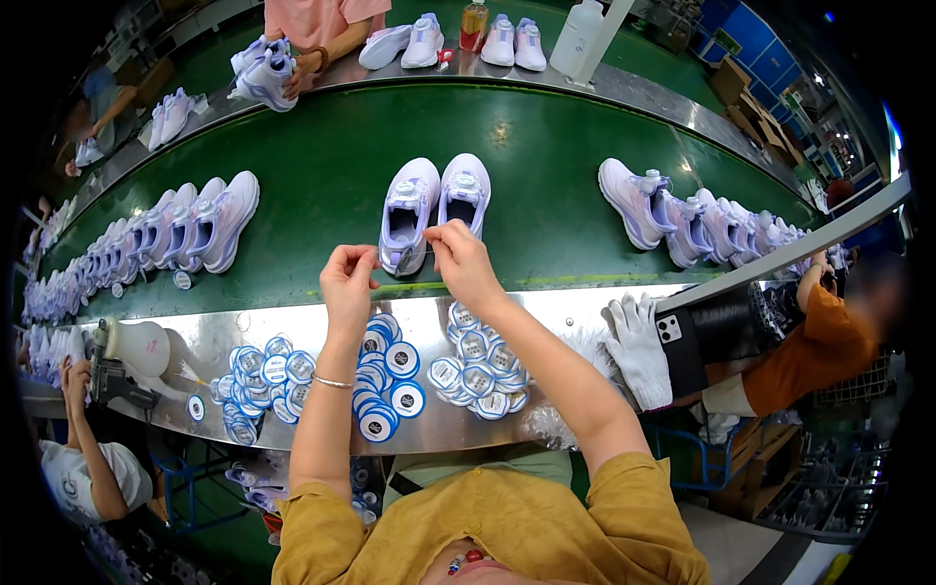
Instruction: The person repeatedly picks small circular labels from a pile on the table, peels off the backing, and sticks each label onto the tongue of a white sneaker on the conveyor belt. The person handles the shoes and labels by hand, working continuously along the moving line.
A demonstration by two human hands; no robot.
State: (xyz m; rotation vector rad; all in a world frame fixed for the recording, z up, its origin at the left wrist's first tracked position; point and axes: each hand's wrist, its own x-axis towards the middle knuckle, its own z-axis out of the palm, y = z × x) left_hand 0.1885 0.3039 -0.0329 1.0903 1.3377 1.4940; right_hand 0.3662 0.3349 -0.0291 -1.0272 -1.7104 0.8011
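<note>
A pair of pale lilac sneakers stands on the green belt in front of me, toes pointing away. My right hand pinches at the heel opening of the left sneaker, partly in front of the right sneaker. My left hand is closed in a pinch just left of that heel. Whatever thin thing the fingertips hold is too small to make out. Below my hands, round blue-rimmed tags lie in piles on the metal ledge: a left pile, a middle pile and a right pile.
Rows of sneakers stand on the belt at left and right. A spray gun with a white cup lies at the ledge's left; a white glove and a phone at its right. Across the belt, a person in pink handles sneakers.
</note>
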